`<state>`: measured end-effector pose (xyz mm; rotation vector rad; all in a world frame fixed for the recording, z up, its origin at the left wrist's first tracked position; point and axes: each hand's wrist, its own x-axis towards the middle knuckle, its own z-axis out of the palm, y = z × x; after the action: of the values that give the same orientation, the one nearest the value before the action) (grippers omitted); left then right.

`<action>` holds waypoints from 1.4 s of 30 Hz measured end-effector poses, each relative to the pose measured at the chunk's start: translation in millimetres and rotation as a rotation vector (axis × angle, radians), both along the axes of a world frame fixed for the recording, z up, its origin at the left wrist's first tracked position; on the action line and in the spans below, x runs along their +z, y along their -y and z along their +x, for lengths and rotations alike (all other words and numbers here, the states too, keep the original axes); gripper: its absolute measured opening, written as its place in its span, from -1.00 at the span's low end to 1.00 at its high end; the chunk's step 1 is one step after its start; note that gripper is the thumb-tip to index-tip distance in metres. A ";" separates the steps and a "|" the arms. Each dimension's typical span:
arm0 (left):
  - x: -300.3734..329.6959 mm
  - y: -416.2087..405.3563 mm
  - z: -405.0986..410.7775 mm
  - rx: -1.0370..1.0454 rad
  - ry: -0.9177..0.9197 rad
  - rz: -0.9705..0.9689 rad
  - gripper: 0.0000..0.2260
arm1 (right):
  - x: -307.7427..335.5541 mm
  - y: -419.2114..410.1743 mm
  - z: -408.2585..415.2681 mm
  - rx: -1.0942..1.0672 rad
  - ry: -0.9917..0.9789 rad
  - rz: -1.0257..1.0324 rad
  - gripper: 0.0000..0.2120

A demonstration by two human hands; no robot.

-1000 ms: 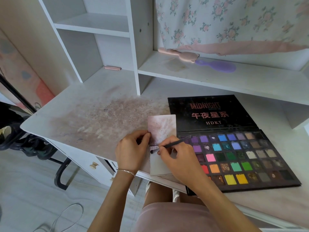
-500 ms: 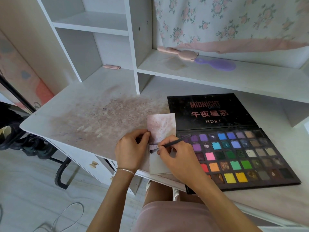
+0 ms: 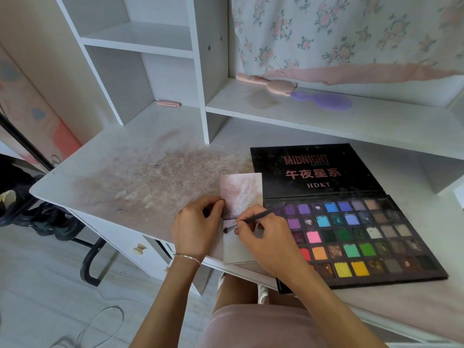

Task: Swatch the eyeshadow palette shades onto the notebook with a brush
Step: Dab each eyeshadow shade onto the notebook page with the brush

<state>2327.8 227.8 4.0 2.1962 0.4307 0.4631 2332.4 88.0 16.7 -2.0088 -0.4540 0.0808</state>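
Observation:
A small open notebook [image 3: 241,192] lies on the desk near its front edge, its upper page smudged pink-grey. My left hand [image 3: 197,228] holds the notebook's left edge, thumb tip on the upper page. My right hand [image 3: 263,237] pinches a thin dark brush [image 3: 263,214], and the brush head touches the lower page near the fold. A large black eyeshadow palette [image 3: 351,237] lies open right of the notebook, with rows of purple, blue, green, pink, orange, yellow and brown pans. My right hand hides the palette's lower left pans.
The white desk [image 3: 140,182] is stained with pinkish powder left of the notebook. White shelves rise behind; a pink brush [image 3: 266,84] and a purple hairbrush [image 3: 324,100] lie on the shelf. A small pink item [image 3: 167,103] sits at the back. The floor and a black stand lie left.
Hands, brush and notebook keep nearly the same places; the brush head stays on the lower page near the fold. The view has shifted only slightly.

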 end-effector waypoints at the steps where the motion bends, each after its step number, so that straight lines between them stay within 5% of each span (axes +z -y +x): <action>1: 0.0 -0.1 0.2 0.001 0.001 -0.001 -0.90 | 1.2 0.8 0.0 -0.015 -0.010 0.056 -0.75; 7: 0.0 -1.0 0.7 -0.007 0.004 0.012 -0.89 | 13.8 15.6 0.9 -0.113 -0.015 0.285 -0.77; 24: 1.5 -7.8 3.6 -0.076 0.000 -0.143 -0.89 | 3.2 86.2 14.3 -0.321 0.031 0.083 -0.80; 42: 5.7 -10.3 10.3 -0.181 0.112 -0.215 -0.80 | -0.2 78.9 17.3 -0.203 0.124 -0.122 -0.78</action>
<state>2338.1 238.2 9.7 1.9697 0.2085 0.4182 2349.6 9.1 16.5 -2.1772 -0.3276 -0.1452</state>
